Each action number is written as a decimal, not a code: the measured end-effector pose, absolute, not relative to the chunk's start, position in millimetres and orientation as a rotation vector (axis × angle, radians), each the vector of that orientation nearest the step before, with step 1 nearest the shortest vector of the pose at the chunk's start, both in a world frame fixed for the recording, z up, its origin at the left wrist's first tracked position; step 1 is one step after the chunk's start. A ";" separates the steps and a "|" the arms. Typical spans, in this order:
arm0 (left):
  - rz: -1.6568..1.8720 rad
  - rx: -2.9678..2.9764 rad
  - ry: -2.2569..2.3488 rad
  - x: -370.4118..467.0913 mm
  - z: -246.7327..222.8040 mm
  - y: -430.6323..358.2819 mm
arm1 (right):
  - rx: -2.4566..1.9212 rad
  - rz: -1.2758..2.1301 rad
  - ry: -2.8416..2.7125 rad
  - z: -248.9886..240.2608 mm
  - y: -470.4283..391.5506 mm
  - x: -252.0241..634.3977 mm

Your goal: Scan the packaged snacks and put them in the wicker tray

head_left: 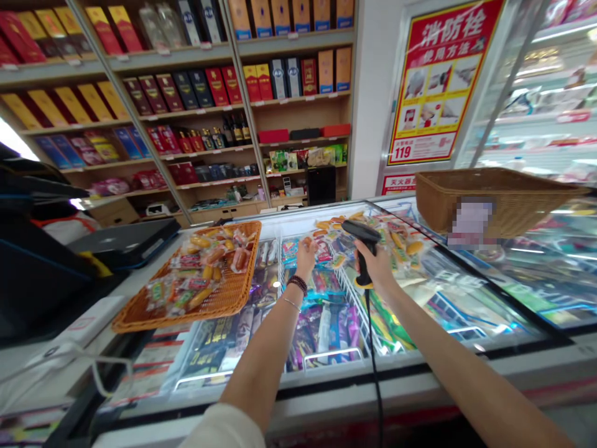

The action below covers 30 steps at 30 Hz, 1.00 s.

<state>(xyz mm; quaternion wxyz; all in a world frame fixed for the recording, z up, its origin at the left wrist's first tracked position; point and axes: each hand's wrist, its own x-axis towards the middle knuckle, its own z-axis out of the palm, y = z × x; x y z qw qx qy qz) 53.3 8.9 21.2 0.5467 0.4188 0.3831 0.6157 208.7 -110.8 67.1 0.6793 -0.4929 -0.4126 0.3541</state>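
Note:
My right hand is wrapped round the handle of a black barcode scanner, whose cable hangs down toward me. My left hand, with dark beads and a thin bracelet at the wrist, is to its left over the glass-topped freezer. Its fingers are bent together; what they hold is too small to make out. Wrapped sausages lie on the glass beyond and beside both hands. Farther left, an orange wicker tray holds several wrapped sausages and snacks.
A brown basket stands at the right on the freezer. Left of the tray are a black device and a white wire rack. Shelves of boxed goods and a red poster are behind. The scanner cable crosses the freezer's front edge.

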 end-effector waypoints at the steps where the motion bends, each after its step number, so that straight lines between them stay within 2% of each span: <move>1: 1.473 0.920 0.874 46.9 21.0 9.6 | -1.101 0.811 -0.944 67.6 -105.8 202.0; 6: 1.500 0.697 0.672 23.2 29.0 4.9 | -1.084 0.904 -1.043 63.0 -91.3 169.4; 10: 1.381 0.567 0.488 12.5 37.0 1.0 | -1.105 0.988 -1.109 57.8 -94.2 160.1; 30: 1.499 0.483 0.549 20.1 27.2 22.5 | -1.182 0.977 -1.230 50.9 -105.2 173.8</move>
